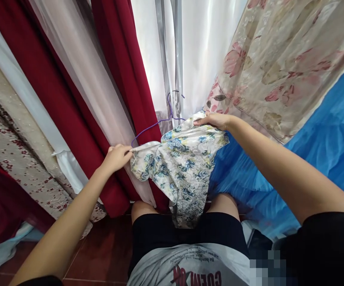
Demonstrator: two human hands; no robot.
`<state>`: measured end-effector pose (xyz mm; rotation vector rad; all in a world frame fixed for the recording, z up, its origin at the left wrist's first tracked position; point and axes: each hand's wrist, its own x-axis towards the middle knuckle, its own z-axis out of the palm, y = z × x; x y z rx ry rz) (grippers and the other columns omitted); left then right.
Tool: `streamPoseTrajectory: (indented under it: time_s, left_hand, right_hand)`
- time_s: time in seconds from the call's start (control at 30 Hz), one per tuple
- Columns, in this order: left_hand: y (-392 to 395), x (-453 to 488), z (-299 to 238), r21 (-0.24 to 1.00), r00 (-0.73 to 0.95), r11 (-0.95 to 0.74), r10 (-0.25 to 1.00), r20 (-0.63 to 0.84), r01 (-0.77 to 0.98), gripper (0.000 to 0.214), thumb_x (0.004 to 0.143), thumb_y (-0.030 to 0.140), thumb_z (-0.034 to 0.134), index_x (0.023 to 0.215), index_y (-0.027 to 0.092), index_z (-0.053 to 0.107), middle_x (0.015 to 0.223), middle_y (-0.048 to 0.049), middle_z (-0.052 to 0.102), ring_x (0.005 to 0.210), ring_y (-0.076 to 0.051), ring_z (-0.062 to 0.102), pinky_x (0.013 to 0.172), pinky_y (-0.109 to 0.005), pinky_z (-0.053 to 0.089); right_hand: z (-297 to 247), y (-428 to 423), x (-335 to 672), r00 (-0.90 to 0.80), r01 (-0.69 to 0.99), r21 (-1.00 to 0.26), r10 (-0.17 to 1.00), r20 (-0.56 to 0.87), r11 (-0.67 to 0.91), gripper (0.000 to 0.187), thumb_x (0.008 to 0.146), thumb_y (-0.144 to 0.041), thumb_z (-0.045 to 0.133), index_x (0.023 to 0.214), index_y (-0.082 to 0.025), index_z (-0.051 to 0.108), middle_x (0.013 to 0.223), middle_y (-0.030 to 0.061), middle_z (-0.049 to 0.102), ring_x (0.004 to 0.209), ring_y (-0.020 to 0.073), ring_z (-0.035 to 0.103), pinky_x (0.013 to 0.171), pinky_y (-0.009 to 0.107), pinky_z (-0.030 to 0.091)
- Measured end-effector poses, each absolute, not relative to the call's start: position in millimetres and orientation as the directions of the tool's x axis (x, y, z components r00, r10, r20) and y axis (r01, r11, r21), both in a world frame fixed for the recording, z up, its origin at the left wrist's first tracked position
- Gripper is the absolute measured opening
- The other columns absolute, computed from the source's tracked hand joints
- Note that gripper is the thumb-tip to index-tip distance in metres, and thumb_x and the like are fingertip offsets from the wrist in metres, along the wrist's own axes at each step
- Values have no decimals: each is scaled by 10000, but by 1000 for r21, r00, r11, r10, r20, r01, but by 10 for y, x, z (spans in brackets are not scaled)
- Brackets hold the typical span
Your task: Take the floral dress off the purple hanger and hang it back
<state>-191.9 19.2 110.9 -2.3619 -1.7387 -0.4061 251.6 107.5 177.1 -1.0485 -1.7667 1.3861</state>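
Head view: the left hand (116, 158) pinches a pale, blue-flowered garment (186, 171) at its left shoulder, beside the left end of a purple hanger (151, 128); the right hand (215, 120) grips the other shoulder; the garment hangs between them, close to the person; the step appears to be spreading its shoulders along the hanger; the next move seems to call for even tension; red cloth (133, 75) hangs far left, blue fabric (333, 147) right; a dark object (259, 240), near right, may be a container, contents hidden.
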Motion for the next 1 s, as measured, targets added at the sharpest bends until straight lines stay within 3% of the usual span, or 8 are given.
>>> streamPoseTrajectory:
  time_s: [0.1, 0.2, 0.3, 0.4, 0.6, 0.77, 0.87, 1.0]
  left_hand:
    - [400, -1864, 1320, 69, 220, -288, 847, 484, 955, 303, 943, 314, 397, 973, 219, 683, 1068, -110, 731, 1049, -318, 616, 950, -450, 444]
    - [590, -1650, 1503, 325, 116, -412, 752, 649, 851, 294, 924, 288, 421, 1039, 200, 677, 1118, -99, 725, 1030, -266, 640, 935, -373, 476]
    - [758, -1412, 1581, 700, -104, -338, 855, 507, 629, 243, 824, 278, 531, 1009, 181, 656, 973, -71, 721, 868, -221, 652, 786, -309, 514]
    - [857, -1339, 1558, 822, -194, -154, 933, 304, 549, 149, 719, 250, 611, 845, 171, 614, 742, -45, 653, 675, -205, 596, 638, -301, 484]
    - [649, -1380, 1480, 734, -236, -250, 840, 489, 631, 174, 816, 330, 609, 718, 195, 557, 675, 3, 548, 667, -169, 507, 629, -271, 380]
    - [224, -1086, 1624, 436, 66, -540, 678, 732, 720, 345, 955, 445, 523, 807, 183, 691, 750, -10, 650, 729, -172, 561, 698, -271, 390]
    - [101, -986, 1772, 354, 126, -509, 690, 712, 785, 325, 941, 461, 560, 933, 192, 742, 836, -20, 707, 775, -185, 593, 718, -273, 389]
    - [180, -1125, 1816, 320, 69, -357, 755, 652, 877, 375, 897, 457, 598, 646, 178, 605, 594, -1, 519, 610, -154, 454, 591, -287, 277]
  right_hand:
    - [1791, 1085, 2526, -471, 233, -962, 882, 15, 140, 320, 623, -365, 904, 878, -207, 791, 966, 120, 812, 926, 361, 759, 820, 471, 627]
    - [1734, 1075, 2506, -475, 202, -972, 880, 6, 116, 348, 621, -387, 913, 897, -214, 790, 982, 111, 811, 888, 327, 757, 795, 440, 627]
    - [1666, 1056, 2502, -474, 167, -984, 880, -25, 62, 353, 633, -427, 913, 880, -210, 785, 932, 105, 806, 796, 280, 740, 727, 399, 622]
    - [1579, 1032, 2601, -431, 193, -978, 902, -11, 81, 379, 654, -499, 910, 854, -206, 777, 841, 88, 786, 701, 232, 699, 631, 342, 591]
    - [1073, 805, 3033, -314, 192, -950, 933, 179, 247, 436, 655, -563, 899, 843, -190, 772, 818, 38, 772, 694, 170, 671, 643, 268, 541]
    - [1055, 594, 3171, -164, 20, -973, 961, 224, 231, 425, 689, -600, 845, 813, -207, 742, 786, 59, 780, 686, 237, 711, 660, 353, 576]
    - [1417, 581, 3052, -76, 3, -958, 955, 287, 288, 414, 816, -591, 732, 937, -194, 738, 843, 100, 789, 839, 299, 751, 753, 405, 594]
    - [1810, 513, 2685, -86, -1, -959, 955, 284, 285, 417, 929, -565, 589, 1032, -179, 709, 903, 115, 785, 955, 319, 740, 850, 439, 600]
